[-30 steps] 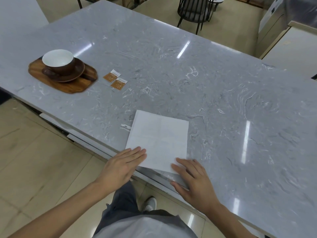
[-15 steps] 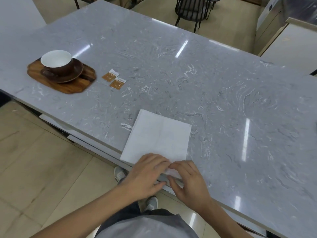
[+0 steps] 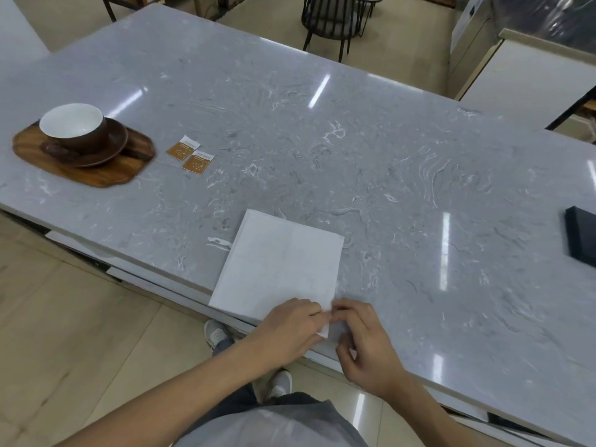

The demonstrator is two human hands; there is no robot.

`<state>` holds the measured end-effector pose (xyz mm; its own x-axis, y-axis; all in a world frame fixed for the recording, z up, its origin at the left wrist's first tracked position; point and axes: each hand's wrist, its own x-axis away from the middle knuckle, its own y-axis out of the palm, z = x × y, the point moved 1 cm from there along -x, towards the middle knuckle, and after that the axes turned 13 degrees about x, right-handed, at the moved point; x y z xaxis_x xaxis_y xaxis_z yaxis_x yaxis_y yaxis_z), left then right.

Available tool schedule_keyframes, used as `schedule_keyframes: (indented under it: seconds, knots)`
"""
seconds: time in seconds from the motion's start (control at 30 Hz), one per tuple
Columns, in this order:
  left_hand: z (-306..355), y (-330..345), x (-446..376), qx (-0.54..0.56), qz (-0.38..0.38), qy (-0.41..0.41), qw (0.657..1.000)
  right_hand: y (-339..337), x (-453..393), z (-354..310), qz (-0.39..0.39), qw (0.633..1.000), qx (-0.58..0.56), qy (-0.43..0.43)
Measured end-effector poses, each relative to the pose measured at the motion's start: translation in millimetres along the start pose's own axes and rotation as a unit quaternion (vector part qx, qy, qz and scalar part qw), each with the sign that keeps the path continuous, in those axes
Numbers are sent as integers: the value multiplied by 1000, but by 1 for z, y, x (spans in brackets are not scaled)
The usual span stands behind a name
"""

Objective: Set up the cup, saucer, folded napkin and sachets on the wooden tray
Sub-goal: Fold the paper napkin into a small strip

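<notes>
Single view, head-worn camera, wide-angle. Looks forward and steeply down from above near edge of desk (image 3: 322, 130). Left hand (image 3: 292, 330) and right hand (image 3: 364, 345) close, low in frame; own torso and shoes at bottom edge. Desk runs away diagonally; chair (image 3: 332, 17) and floor far, top of frame. Edges bowed by lens.

both hands (image 3: 325, 330) apparently pinching napkin (image 3: 280, 266) corner
</notes>
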<state>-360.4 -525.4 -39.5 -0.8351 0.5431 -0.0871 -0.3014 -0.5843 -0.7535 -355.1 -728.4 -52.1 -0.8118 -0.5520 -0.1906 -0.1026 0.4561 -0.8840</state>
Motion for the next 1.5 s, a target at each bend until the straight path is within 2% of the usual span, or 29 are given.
schedule_keyframes:
  seconds: [0.2, 0.33, 0.47, 0.57, 0.67, 0.8, 0.93, 1.03, 1.13, 1.2, 1.27, 1.33, 1.5]
  knots:
    - [9, -11, 20, 48, 57, 13, 997, 5, 1, 1, 12, 1000, 10, -12]
    - [20, -31, 34, 111, 119, 9, 987, 6, -20, -3, 22, 997, 64, -33]
    - [32, -72, 40, 216, 218, -17, 951, -6, -48, -3, 68, 997, 37, -7]
    - [31, -111, 46, 269, 272, -35, 923, -34, -65, 1, 67, 997, -40, 6]
    - [25, -146, 55, 332, 320, -69, 885, -69, -82, -4, 42, 991, -125, 12]
    - [16, -179, 62, 433, 375, -88, 815, -110, -108, -20, 18, 961, -276, 10]
    - [-10, -201, 53, 564, 351, -191, 722, -119, -146, -22, -3, 935, -352, 51]
    - [-42, -209, 35, 583, 332, -264, 693, -104, -178, -10, -47, 934, -339, 106]
    - [-78, -209, 19, 555, 312, -307, 708, -82, -213, 10, -84, 950, -267, 139]
    - [-101, -206, 11, 487, 313, -334, 744, -69, -236, 21, -104, 962, -210, 140]
    - [-118, -205, 4, 408, 321, -346, 782, -61, -254, 27, -114, 980, -125, 106]
    - [-127, -211, 1, 338, 317, -336, 820, -61, -266, 27, -110, 991, -50, 65]
    - [-112, -220, 15, 168, 309, -262, 899, -76, -262, 20, -77, 997, 18, -1]
